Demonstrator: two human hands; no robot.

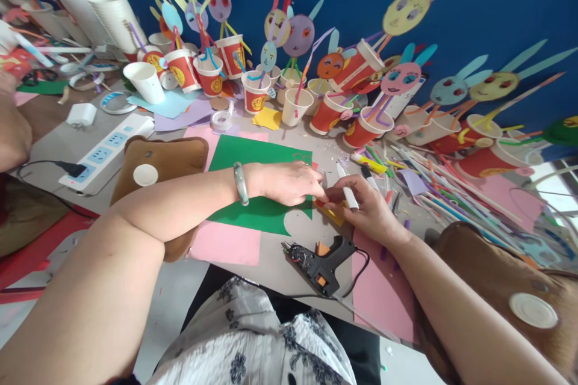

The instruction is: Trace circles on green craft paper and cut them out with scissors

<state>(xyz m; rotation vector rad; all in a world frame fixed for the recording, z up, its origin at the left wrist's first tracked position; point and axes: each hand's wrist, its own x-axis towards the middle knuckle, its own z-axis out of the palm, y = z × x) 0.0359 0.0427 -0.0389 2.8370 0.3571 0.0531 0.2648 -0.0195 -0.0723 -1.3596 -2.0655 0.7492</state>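
Observation:
My right hand (372,207) has a white marker pen (347,188) lodged between its fingers, tilted. Beside it, my left hand (291,183) reaches over a green paper sheet (244,156) with curved, closed fingers; what they pinch, if anything, is hidden. Both sets of fingertips nearly meet above small yellow paper (333,215) and a bit of red. A rounded notch is cut from the green sheet's lower right corner, and small outlines are drawn near its upper right corner. Just in front of my hands lies a black glue gun (323,264), nozzle pointing left.
Paper cups with rabbit-faced figures (256,91) line the back by the blue wall. A power strip (106,153) and brown cushion (167,156) sit left. Pink paper (383,289), a second cushion (478,264) and straws (460,186) lie right. Another person's hand (13,126) shows far left.

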